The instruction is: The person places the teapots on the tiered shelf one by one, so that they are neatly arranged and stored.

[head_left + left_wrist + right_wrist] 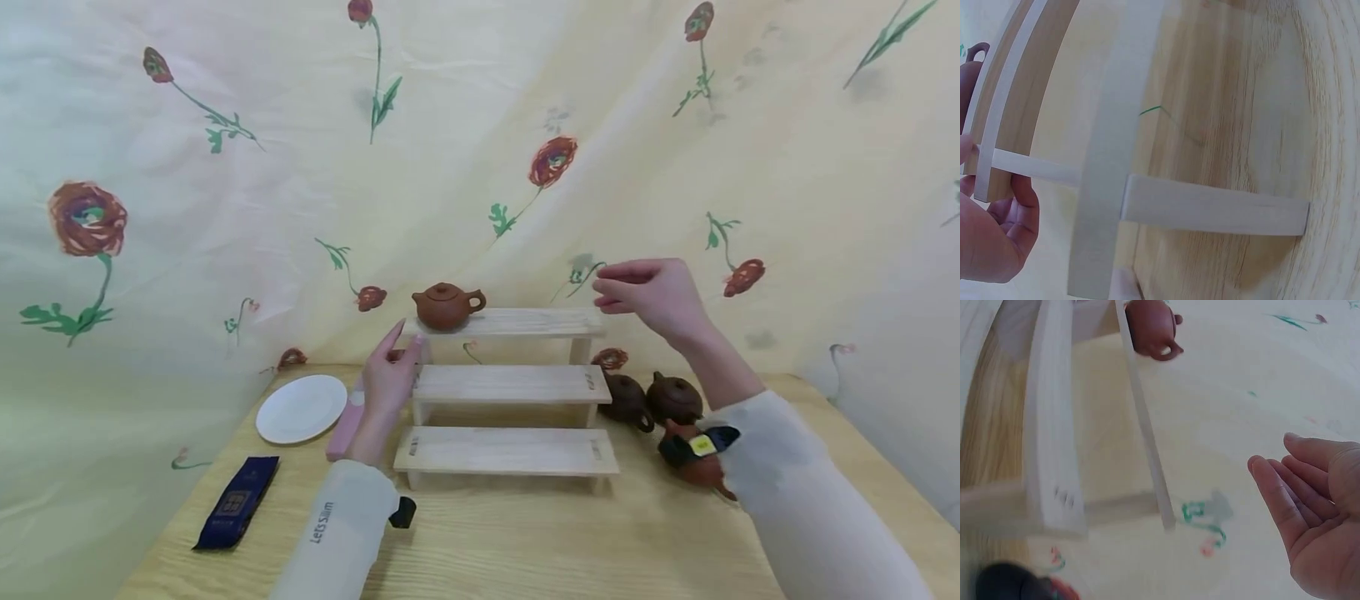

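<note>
A reddish-brown clay teapot [444, 308] stands upright near the left end of the top tier of a pale three-tier wooden display stand [510, 383]. My left hand [390, 379] holds the left end of that top tier; in the left wrist view the thumb and curled fingers lie on either side of the board. Up in the air above the stand's right end is my right hand [652, 296], apart from everything. The right wrist view shows its fingers loosely extended, with nothing in them. The same teapot [1150, 328] appears there beyond the top tier.
Right of the stand sit two dark teapots [675, 402] and a reddish teapot [701, 475], partly hidden by my right wrist. On the left lie a white plate [302, 408], a pink item [345, 429] partly behind my left arm, and a dark blue packet [238, 504]. Flowered cloth [465, 167] hangs behind.
</note>
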The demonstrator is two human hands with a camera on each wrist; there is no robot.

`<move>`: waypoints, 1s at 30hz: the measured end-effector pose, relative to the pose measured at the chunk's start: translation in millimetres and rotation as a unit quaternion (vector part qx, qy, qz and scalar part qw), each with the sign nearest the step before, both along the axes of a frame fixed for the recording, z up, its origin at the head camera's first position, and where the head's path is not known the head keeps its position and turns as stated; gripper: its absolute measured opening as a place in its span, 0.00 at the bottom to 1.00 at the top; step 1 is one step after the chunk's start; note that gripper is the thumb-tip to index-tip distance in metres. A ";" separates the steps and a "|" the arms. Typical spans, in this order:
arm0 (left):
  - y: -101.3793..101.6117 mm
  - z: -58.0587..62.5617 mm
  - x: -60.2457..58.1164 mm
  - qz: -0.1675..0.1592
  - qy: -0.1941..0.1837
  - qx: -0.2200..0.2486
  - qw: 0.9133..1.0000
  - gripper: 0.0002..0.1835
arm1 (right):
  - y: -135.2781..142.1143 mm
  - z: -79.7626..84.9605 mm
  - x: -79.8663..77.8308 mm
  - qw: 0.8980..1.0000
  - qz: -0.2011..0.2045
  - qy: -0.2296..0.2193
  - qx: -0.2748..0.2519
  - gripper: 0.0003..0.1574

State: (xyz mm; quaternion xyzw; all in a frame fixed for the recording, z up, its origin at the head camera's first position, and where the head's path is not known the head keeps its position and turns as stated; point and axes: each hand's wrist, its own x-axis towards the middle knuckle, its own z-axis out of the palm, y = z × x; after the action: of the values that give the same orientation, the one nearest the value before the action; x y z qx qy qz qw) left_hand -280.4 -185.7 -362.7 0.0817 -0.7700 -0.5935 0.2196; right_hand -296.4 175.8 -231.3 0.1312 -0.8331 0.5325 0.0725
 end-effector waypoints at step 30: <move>0.2 1.0 5.9 0.007 0.011 -0.005 1.000 0.28 | 163.0 -132.1 116.0 0.992 -0.084 -0.096 0.020 0.09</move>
State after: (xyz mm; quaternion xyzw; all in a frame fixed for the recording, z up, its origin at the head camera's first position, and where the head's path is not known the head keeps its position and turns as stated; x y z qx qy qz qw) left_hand -274.5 -185.4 -361.7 0.0796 -0.7696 -0.5892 0.2330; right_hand -180.4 338.8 -363.3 0.0110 -0.8549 0.5176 0.0341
